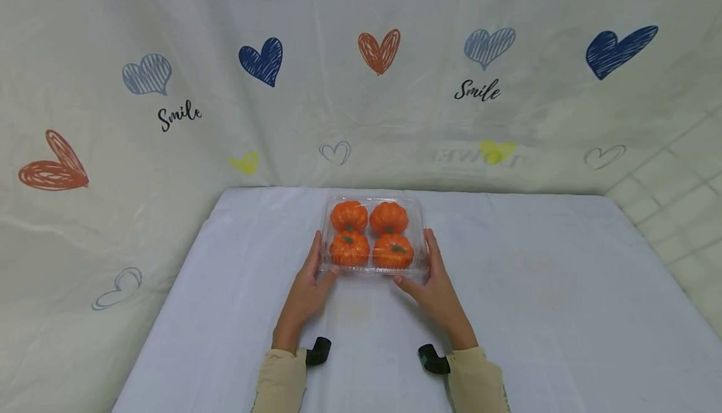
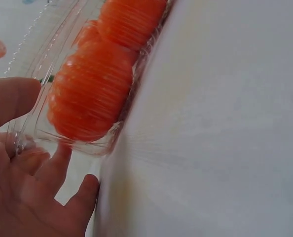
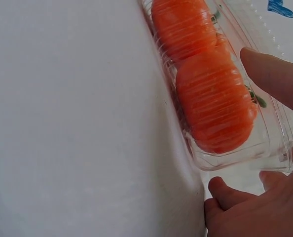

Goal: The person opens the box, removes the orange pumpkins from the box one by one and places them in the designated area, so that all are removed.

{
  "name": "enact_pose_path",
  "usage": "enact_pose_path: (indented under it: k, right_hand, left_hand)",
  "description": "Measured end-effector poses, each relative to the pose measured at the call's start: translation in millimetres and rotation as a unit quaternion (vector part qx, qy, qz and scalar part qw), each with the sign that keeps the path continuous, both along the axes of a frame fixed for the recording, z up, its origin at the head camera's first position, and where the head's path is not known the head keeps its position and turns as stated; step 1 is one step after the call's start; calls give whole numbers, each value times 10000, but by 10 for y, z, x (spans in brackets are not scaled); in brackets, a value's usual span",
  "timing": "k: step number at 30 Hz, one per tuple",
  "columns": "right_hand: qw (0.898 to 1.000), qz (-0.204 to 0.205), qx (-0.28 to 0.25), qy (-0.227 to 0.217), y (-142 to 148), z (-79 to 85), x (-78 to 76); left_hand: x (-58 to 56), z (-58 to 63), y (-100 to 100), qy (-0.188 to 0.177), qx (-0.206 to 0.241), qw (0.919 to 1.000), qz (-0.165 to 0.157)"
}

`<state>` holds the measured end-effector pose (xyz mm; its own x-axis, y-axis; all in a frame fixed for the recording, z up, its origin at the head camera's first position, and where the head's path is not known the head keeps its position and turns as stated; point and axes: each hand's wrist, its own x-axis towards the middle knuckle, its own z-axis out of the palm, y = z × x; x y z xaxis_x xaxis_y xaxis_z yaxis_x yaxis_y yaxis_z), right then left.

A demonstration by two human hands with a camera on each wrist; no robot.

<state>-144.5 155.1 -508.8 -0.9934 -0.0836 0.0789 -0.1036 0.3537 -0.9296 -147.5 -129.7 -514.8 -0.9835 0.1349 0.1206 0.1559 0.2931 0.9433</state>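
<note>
A clear plastic clamshell box [image 1: 371,271] with several small orange pumpkins [image 1: 350,249] inside sits on the white-covered table, lid down. Along its left side, my left hand [image 1: 306,292] holds it, with the thumb at the front edge and the fingers at the side. My right hand [image 1: 437,297] holds the opposite side in the same way, its thumb near the front right corner. Each wrist view shows a thumb by the box's rim and fingers low beside its wall; a pumpkin [image 2: 92,91] shows through the left end, another pumpkin [image 3: 215,103] through the right.
White cloth [image 1: 553,287] covers the table. Behind it hangs a pale curtain [image 1: 316,106] printed with hearts and the word "Smile". A black device [image 1: 319,351] is at the left wrist, and another black device [image 1: 433,360] at the right.
</note>
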Motion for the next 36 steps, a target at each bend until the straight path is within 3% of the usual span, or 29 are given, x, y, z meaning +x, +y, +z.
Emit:
enact_pose_path:
  k: [6, 15, 24, 30, 36]
  right_hand:
    - [10000, -14, -1, -5, -5, -6, -1]
    - [9999, -98, -80, 72, -26, -10, 10]
    - [9989, -261, -382, 50, -109, -27, 22]
    - [9982, -422, -409, -95, -130, -26, 24]
    - [9987, -413, -293, 112, -117, -38, 26]
  left_hand:
    - [-10, 3, -16, 266, -364, 9989, 128]
    - [-11, 16, -1, 787, -491, 9948, 413]
    - [18, 34, 117, 235, -687, 9946, 742]
    - [31, 45, 148, 258, -799, 9925, 891]
    - [33, 53, 159, 212, -821, 9927, 864]
